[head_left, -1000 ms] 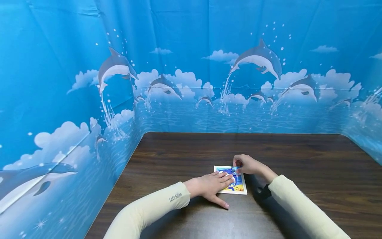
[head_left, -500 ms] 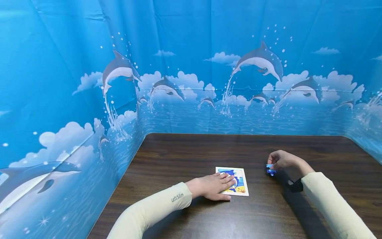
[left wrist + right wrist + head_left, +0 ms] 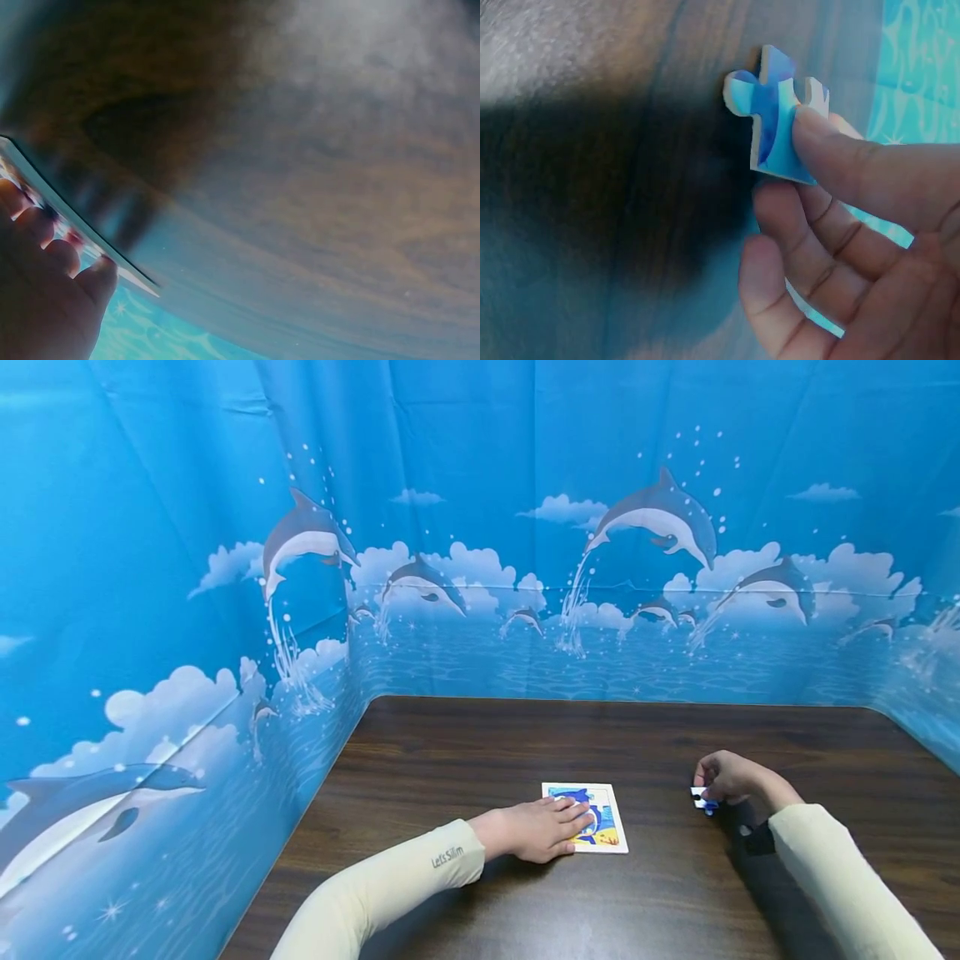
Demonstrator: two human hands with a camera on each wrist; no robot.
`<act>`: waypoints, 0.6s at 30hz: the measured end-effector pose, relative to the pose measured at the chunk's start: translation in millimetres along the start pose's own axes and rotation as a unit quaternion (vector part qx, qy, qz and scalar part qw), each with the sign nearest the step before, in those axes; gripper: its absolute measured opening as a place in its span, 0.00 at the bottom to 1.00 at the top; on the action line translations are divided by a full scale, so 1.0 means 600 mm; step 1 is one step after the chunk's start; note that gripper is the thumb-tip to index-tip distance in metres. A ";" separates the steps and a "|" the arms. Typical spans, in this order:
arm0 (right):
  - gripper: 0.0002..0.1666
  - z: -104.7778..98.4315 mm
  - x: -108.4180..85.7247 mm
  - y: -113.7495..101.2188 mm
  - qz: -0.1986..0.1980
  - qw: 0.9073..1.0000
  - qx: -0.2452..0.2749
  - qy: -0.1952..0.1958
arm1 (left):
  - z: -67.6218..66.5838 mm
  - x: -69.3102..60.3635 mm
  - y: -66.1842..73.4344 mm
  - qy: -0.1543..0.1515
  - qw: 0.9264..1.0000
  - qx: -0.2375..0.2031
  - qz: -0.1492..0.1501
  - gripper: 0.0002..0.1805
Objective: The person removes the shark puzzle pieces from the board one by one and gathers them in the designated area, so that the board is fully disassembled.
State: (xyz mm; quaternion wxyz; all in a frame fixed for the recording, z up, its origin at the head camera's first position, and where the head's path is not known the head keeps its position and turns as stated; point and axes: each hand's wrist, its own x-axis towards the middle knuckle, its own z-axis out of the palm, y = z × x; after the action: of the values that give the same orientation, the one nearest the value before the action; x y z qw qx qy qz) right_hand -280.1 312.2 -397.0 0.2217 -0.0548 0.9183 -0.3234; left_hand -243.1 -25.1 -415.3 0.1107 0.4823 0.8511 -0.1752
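Observation:
My left hand (image 3: 536, 829) lies flat over the left part of a small white-bordered jigsaw puzzle board (image 3: 609, 827) with a blue and yellow sea picture; the fingers hide some of it. In the left wrist view, the board's edge (image 3: 112, 261) runs along the fingertips. Off to the right of the board, my right hand (image 3: 738, 777) pinches a blue and white jigsaw piece (image 3: 772, 124) between thumb and fingers, just above the table. The piece shows a round knob on one side in the right wrist view.
The dark wood-grain table (image 3: 465, 743) spans the view. A blue curtain (image 3: 480, 635) printed with dolphins and clouds rises along its back and left edges. A black strap (image 3: 759, 839) sits at the right wrist.
My right hand has taken the jigsaw piece off the board and carried it to the right, clear of it. The left hand stays on the board, its thumb drawn in closer.

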 end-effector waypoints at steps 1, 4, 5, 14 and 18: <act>0.05 0.002 0.001 0.001 0.002 1.000 -0.002 0.002 | 0.001 0.000 0.000 0.000 1.000 0.000 0.000 0.31; 0.06 0.006 0.004 0.004 0.013 1.000 -0.014 0.012 | 0.002 0.000 0.000 0.003 1.000 0.003 0.000 0.31; 0.07 0.007 0.004 0.004 0.018 1.000 -0.019 0.015 | 0.003 0.000 0.000 0.003 1.000 0.003 0.000 0.31; 0.05 0.009 0.003 0.001 0.035 0.999 -0.021 0.017 | 0.006 -0.001 -0.003 0.014 1.000 -0.003 0.003 0.31; 0.04 0.010 0.004 -0.007 0.011 1.000 -0.011 0.008 | 0.007 -0.001 -0.006 0.022 1.000 -0.006 0.010 0.31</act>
State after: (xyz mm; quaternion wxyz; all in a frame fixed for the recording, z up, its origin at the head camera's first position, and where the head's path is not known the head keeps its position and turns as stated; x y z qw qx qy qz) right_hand -279.5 304.8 -399.5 0.2169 -0.0444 0.9241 -0.3114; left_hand -245.7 -29.1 -418.3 0.0971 0.4940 0.8494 -0.1583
